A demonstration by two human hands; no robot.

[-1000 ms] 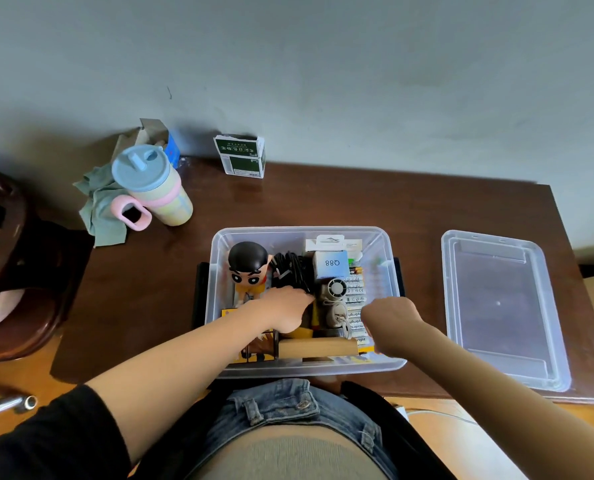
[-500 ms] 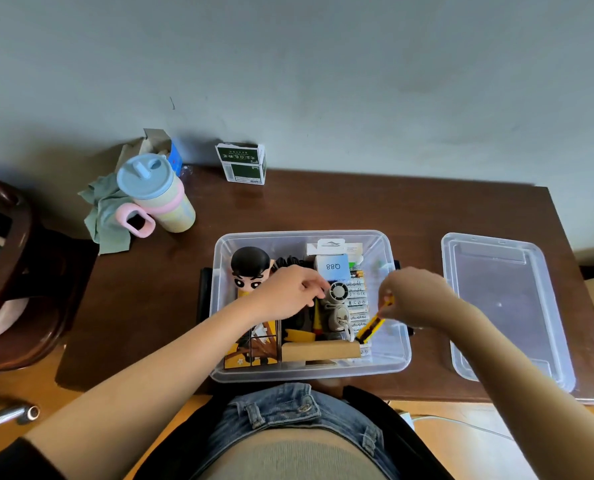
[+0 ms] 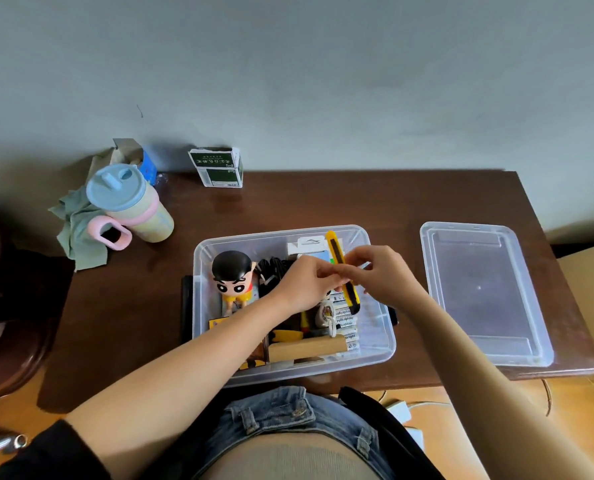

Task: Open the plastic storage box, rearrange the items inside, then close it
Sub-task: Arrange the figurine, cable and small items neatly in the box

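Both my hands on the yellow cutter over the open box.

My right hand (image 3: 385,275) pinches the cutter (image 3: 342,268) at its middle; my left hand (image 3: 306,282) pinches it from the other side. The box (image 3: 375,341) sits on the table (image 3: 323,202) before me, its lid (image 3: 482,292) lying just to its right.

A clear plastic storage box (image 3: 375,344) sits open on the near middle of a dark wooden table, packed with small items. Inside, a cartoon boy figurine (image 3: 234,278) stands at the left beside a black coiled cable (image 3: 274,268), and a wooden block (image 3: 306,347) lies along the near wall. A yellow utility knife (image 3: 340,268) is held lengthwise above the box's right half, and the clear lid (image 3: 479,292) lies flat on the table to the right, apart from the box.
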